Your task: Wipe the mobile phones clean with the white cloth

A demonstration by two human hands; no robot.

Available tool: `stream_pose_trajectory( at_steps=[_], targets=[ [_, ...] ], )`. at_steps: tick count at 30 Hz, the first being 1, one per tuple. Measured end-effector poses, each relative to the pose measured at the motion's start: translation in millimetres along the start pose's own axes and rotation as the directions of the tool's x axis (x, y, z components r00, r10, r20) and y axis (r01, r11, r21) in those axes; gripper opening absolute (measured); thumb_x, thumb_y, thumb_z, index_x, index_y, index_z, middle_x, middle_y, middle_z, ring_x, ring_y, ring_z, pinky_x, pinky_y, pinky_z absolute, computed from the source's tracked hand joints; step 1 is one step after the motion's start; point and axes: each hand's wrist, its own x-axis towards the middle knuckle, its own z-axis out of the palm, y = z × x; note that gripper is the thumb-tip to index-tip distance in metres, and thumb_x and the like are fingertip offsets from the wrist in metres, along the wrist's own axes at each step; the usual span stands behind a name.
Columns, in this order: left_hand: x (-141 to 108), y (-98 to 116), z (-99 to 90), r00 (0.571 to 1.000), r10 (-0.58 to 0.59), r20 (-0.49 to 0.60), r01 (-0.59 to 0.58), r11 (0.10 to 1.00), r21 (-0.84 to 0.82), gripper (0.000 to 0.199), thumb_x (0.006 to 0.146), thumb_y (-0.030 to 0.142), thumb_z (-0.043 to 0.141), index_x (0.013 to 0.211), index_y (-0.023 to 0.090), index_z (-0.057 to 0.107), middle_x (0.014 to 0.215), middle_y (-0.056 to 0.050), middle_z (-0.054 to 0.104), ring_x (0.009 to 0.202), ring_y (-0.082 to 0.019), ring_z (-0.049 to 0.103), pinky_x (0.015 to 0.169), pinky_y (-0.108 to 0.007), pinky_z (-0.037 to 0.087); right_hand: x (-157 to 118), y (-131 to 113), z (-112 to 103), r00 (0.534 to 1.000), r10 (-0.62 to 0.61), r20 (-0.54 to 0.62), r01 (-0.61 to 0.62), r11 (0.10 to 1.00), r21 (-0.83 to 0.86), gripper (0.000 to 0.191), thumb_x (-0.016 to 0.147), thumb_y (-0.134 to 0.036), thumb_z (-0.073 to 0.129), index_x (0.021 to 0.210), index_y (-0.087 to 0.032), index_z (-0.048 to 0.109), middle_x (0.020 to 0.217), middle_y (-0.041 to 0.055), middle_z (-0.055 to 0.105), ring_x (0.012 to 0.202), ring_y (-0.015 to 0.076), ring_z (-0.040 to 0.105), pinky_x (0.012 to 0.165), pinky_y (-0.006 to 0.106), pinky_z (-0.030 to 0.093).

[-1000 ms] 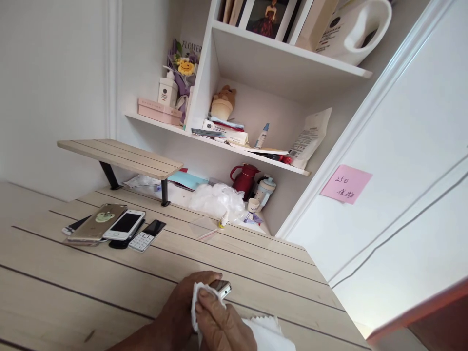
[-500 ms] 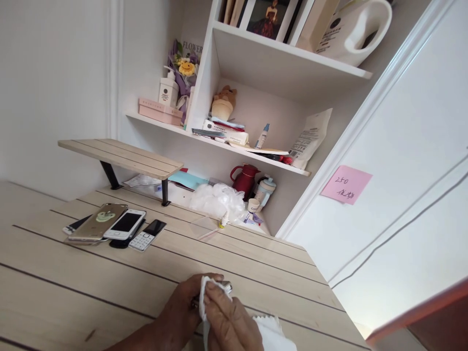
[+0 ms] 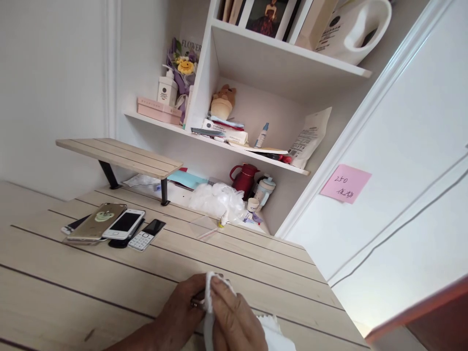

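Observation:
Low in the middle of the head view, my left hand point(image 3: 180, 308) is closed round a small silver-edged device point(image 3: 198, 303). Most of that device is covered by fingers and cloth, so its exact kind cannot be made out. A white cloth point(image 3: 275, 335) is gripped by my right hand point(image 3: 237, 317), whose fingers press a fold of it against the device. The cloth's zigzag-cut end hangs out past the right hand over the table.
Several phones point(image 3: 124, 223) lie at the table's left, near a small raised wooden stand point(image 3: 120, 156). Behind are a small dropper bottle point(image 3: 223, 219), crumpled clear plastic point(image 3: 215, 200), a red jug point(image 3: 244, 179) and a cup point(image 3: 253, 204). Loaded white shelves point(image 3: 292, 61) rise above.
My right hand and the cloth have shifted slightly right and up across the device, covering its far end. My left hand has stayed nearly in place.

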Motion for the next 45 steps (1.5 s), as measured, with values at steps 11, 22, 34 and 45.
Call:
stream_pose_trajectory(
  at_steps=[11,22,34,45],
  targets=[
    [21,-65,-2.7,0.998,-0.06,0.001,0.06,0.992,-0.11,0.031,0.086,0.02,0.066,0.115,0.023,0.076,0.112,-0.006,0.08,0.107,-0.027,0.073,0.099,-0.034,0.055,-3,0,14,0.987,-0.081,-0.138,0.082,0.997,0.005,0.036,0.097,-0.009,0.053,0.123,-0.022,0.074,0.107,0.0106,0.081,0.082,0.0215,0.081,0.067,0.026,0.067],
    [25,-79,-10.9,0.848,0.509,-0.146,-0.365,0.762,0.535,0.053,0.074,0.007,0.068,0.122,0.028,0.071,0.114,-0.003,0.079,0.103,-0.023,0.074,0.098,-0.034,0.059,1,-1,10,0.994,-0.066,-0.087,0.069,0.997,0.027,0.033,0.094,-0.005,0.045,0.106,-0.017,0.073,0.099,0.0115,0.079,0.077,0.0165,0.076,0.065,0.024,0.062],
    [32,-64,-26.2,0.768,0.64,0.022,-0.369,0.414,0.832,0.077,0.06,-0.006,0.044,0.129,0.022,0.064,0.122,-0.008,0.077,0.116,-0.027,0.07,0.096,-0.045,0.06,21,10,-22,0.949,0.056,0.311,-0.114,0.979,0.171,0.043,0.088,0.002,0.044,0.12,-0.02,0.061,0.114,0.0099,0.072,0.1,0.016,0.073,0.087,0.026,0.062],
    [31,-66,-20.3,0.774,0.632,0.019,-0.421,0.492,0.762,0.072,0.062,-0.005,0.047,0.127,0.021,0.065,0.118,-0.008,0.078,0.113,-0.024,0.071,0.097,-0.041,0.06,16,12,-16,0.968,0.116,0.224,-0.144,0.983,0.113,0.038,0.092,-0.002,0.045,0.118,-0.02,0.065,0.116,0.0111,0.073,0.106,0.017,0.073,0.091,0.026,0.061]
  ],
)
